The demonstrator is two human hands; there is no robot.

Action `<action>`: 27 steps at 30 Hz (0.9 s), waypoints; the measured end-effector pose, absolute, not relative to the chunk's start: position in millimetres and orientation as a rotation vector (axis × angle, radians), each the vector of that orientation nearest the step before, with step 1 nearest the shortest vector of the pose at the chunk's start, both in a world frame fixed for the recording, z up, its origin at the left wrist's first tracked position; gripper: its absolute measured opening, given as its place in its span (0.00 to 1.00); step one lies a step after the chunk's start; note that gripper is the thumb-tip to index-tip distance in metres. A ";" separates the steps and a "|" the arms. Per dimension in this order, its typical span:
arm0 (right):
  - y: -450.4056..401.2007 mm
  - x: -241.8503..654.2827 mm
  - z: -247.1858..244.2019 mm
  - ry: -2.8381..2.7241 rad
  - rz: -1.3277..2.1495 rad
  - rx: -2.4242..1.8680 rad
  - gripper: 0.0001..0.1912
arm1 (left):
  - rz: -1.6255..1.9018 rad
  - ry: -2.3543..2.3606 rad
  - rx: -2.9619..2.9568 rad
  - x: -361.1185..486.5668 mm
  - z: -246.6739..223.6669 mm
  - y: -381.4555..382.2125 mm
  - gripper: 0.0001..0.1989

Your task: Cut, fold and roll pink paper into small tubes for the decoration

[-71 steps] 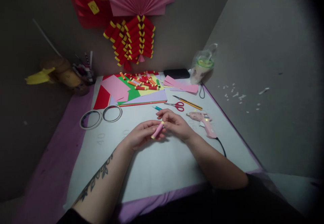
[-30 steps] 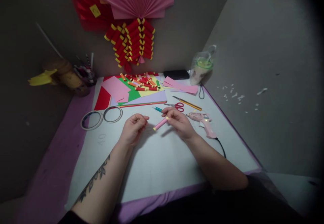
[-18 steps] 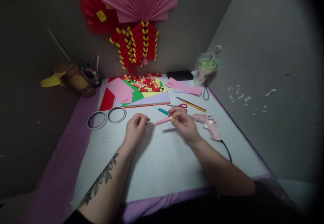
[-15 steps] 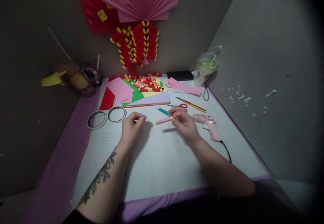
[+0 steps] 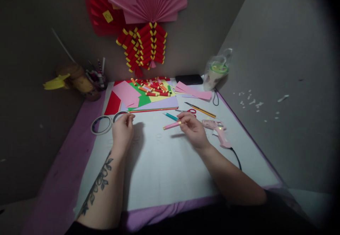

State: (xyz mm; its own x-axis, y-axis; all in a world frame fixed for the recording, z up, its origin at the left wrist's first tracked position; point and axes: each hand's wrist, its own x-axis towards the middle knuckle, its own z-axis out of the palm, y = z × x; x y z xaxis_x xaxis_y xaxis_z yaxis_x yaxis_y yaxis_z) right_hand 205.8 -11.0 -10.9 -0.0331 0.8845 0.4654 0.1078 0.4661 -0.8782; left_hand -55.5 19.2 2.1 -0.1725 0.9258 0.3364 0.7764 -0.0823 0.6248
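Observation:
My right hand (image 5: 193,130) pinches one end of a slim pink paper roll (image 5: 171,125) with yellow ends, held above the white table cover (image 5: 164,171). My left hand (image 5: 123,130) is closed, fingertips together, over the edge of one tape roll (image 5: 120,114); whatever its fingertips hold, if anything, is too small to make out. Another tape roll (image 5: 101,125) lies just left of it. Behind my right hand are a teal pen (image 5: 170,116) and red-handled scissors (image 5: 191,111). A pink glue gun (image 5: 219,131) lies to its right.
Small paper rolls (image 5: 156,88) lie on coloured sheets (image 5: 127,93) at the back. A cutter and pencil (image 5: 200,109), a black phone (image 5: 189,79) and a bagged cup (image 5: 216,73) are on the right. Paper fans (image 5: 152,1) hang on the wall.
My left hand has moved left, away from the pink roll, and now covers part of the nearer tape roll. My right hand has stayed almost in place with the pink roll.

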 end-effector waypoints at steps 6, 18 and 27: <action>-9.9 204.9 -13.3 -1.476 0.808 -0.927 0.04 | 1.179 2.102 1.782 -76.0 18.4 13.2 0.12; -10.4 201.1 -11.8 -1.466 0.839 -0.954 0.05 | 1.181 2.291 1.923 -100.2 55.6 -11.1 0.09; -6.3 199.1 -14.7 -0.909 1.168 -0.987 0.08 | 1.079 1.091 1.646 28.0 29.4 -4.6 0.17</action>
State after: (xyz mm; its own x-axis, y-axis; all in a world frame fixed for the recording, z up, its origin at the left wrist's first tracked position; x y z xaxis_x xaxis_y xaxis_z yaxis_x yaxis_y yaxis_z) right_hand 199.1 -6.3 -14.7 0.1650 0.9844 0.0607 -0.3001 0.1087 -0.9477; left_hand 28.0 -4.6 29.4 0.2425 0.9505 0.1942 0.2045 -0.2458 0.9475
